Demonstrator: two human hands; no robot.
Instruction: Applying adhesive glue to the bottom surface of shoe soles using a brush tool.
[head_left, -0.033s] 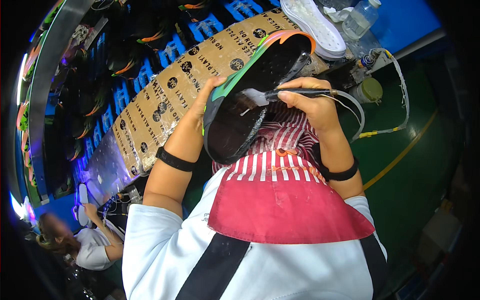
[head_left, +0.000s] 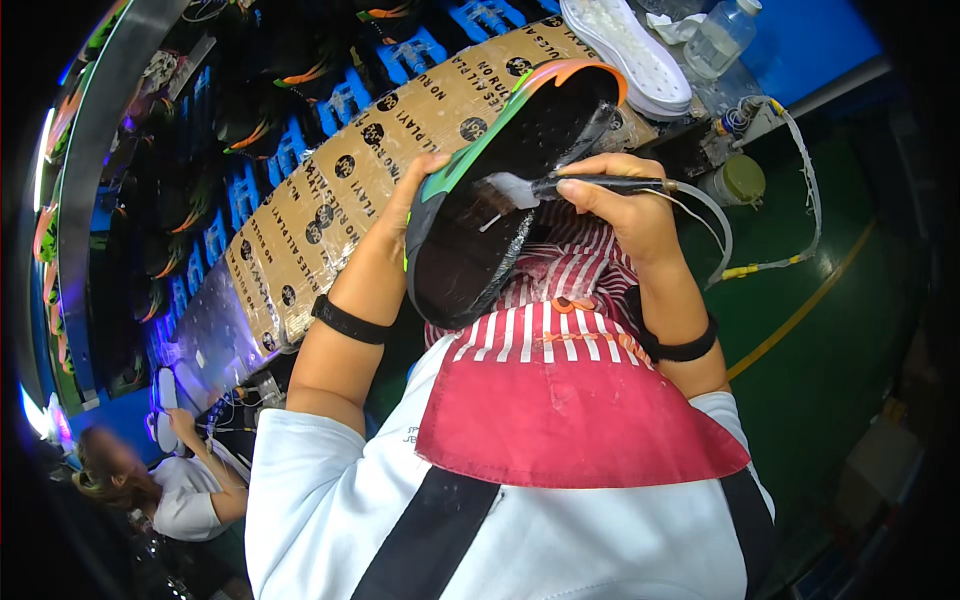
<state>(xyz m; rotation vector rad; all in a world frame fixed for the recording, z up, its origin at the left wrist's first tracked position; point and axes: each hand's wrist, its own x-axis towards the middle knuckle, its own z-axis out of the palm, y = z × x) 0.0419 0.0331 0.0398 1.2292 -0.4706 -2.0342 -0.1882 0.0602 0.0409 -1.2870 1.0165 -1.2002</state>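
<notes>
My left hand (head_left: pixel 413 192) grips the side edge of a shoe sole (head_left: pixel 465 260), thumb over the rim. The sole is tilted up in front of my apron, its hollow black inside showing, with green and orange along the raised side wall. Between the thumb and fingers of my right hand (head_left: pixel 628 207) is a brush (head_left: pixel 603 186) with a dark handle and pale bristles. Its bristles rest against the inside of the sole, where a wet sheen shows along the near side. A clear tube (head_left: pixel 722 232) runs from the handle's back end. Most of my left fingers are hidden behind the sole.
Ahead lies a bench edge covered with printed brown tape (head_left: pixel 345 190). A conveyor beyond carries several colourful soles on blue holders (head_left: pixel 350 97). White soles (head_left: pixel 640 65), a clear bottle (head_left: pixel 720 42) and a green-lidded container (head_left: pixel 738 182) are at far right. A co-worker (head_left: pixel 185 495) sits at lower left.
The brush has shifted very slightly on the sole, and the tube behind it has swung a little. Both hands keep their hold.
</notes>
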